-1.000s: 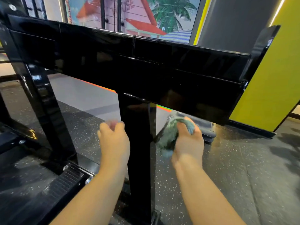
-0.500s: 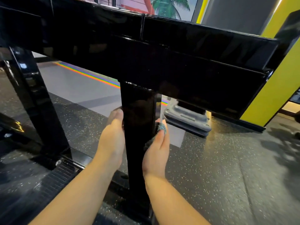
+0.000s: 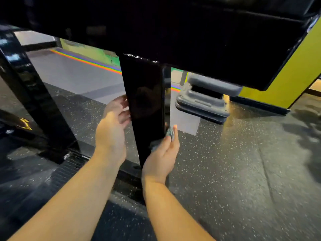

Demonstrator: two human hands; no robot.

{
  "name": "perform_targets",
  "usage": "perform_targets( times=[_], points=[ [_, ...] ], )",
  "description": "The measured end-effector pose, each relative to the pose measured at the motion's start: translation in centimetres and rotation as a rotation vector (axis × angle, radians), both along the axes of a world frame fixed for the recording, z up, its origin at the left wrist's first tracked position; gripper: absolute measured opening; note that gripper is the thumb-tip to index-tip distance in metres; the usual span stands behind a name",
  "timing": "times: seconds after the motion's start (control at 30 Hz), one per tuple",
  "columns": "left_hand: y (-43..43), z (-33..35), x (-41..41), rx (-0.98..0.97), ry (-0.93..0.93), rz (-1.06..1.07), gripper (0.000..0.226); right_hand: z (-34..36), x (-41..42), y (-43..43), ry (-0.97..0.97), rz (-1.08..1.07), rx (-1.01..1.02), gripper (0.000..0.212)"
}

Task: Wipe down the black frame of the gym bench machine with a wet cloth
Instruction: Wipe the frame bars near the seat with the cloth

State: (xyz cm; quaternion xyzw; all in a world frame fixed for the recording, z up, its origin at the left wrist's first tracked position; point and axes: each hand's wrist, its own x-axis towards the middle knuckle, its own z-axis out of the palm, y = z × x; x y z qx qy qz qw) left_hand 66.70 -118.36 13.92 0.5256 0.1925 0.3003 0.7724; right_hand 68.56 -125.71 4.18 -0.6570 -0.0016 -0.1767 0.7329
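- Speckled gym floor [image 3: 234, 162]; grey stacked step platform [image 3: 205, 103] at 1 o'clock.
- Black frame post [image 3: 147, 105] stands upright, centre.
- Left hand [image 3: 111, 129], fingers loosely spread, at its 9 o'clock.
- Right hand [image 3: 161, 153] presses cloth [image 3: 170, 133] at 3 o'clock.

A stack of grey plastic aerobic step platforms [image 3: 203, 103] sits on the dark speckled rubber floor [image 3: 243, 171], near a yellow-green wall [image 3: 291, 73]. A rainbow-striped floor line [image 3: 86, 60] borders a smooth pale grey floor strip [image 3: 78, 75] further back.
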Motion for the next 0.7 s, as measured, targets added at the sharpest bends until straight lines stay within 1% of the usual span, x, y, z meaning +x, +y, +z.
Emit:
perform_targets(
  times=[0.07,0.1,0.13,0.17,0.2,0.23,0.27,0.3,0.37,0.43,0.5,0.53,0.57,0.63,0.7],
  points=[
    [0.5,-2.4,0.9,0.007,0.248,0.07,0.023,-7.8,-1.4,-1.9,0.351,0.028,0.043,0.035],
    [0.1,-4.5,1.0,0.0,0.351,0.065,0.026,-11.4,-2.3,-3.2,0.525,0.047,0.084,0.04],
    [0.0,-6.1,0.8,-0.009,0.404,0.04,0.029,-13.5,-2.5,-3.7,0.657,0.069,0.125,0.044],
    [-0.2,-7.6,0.5,-0.015,0.429,-0.006,0.032,-14.7,-2.5,-3.9,0.737,0.079,0.177,0.046],
    [-0.6,-8.6,0.1,-0.032,0.454,-0.042,0.032,-14.8,-2.1,-3.6,0.773,0.069,0.227,0.047],
    [-1.1,-9.4,-0.1,-0.04,0.473,-0.07,0.032,-14.5,-1.7,-3.2,0.759,0.042,0.267,0.048],
    [-1.4,-9.6,-0.3,-0.041,0.473,-0.082,0.032,-13.2,-1.2,-2.6,0.693,0.034,0.27,0.047],
    [-1.5,-9.8,-0.3,-0.034,0.461,-0.082,0.032,-11.4,-0.8,-2.1,0.58,0.047,0.251,0.047],
    [-1.5,-10.1,0.0,-0.027,0.45,-0.056,0.031,-8.3,-0.5,-1.4,0.335,0.069,0.161,0.043],
    [-1.3,-10.5,0.1,-0.046,0.439,-0.033,0.03,-6.8,-0.8,-1.6,0.148,0.089,0.067,0.038],
    [-1.3,-10.8,0.0,-0.057,0.422,-0.033,0.031,-8.1,-0.6,-2.1,0.085,0.098,-0.034,0.038],
    [-1.5,-10.9,0.0,-0.061,0.41,-0.042,0.03,-9.8,-0.2,-2.7,0.118,0.085,-0.048,0.037],
    [-1.6,-10.9,0.0,-0.057,0.401,-0.048,0.029,-11.8,0.1,-3.4,0.19,0.09,-0.041,0.036],
    [-1.8,-11.3,0.0,-0.051,0.396,-0.047,0.028,-16.8,0.5,-5.3,0.422,0.141,0.008,0.037],
    [-1.9,-11.5,0.1,-0.047,0.401,-0.048,0.03,-20.4,0.0,-7.1,0.651,0.221,0.0,0.039]
  ],
)
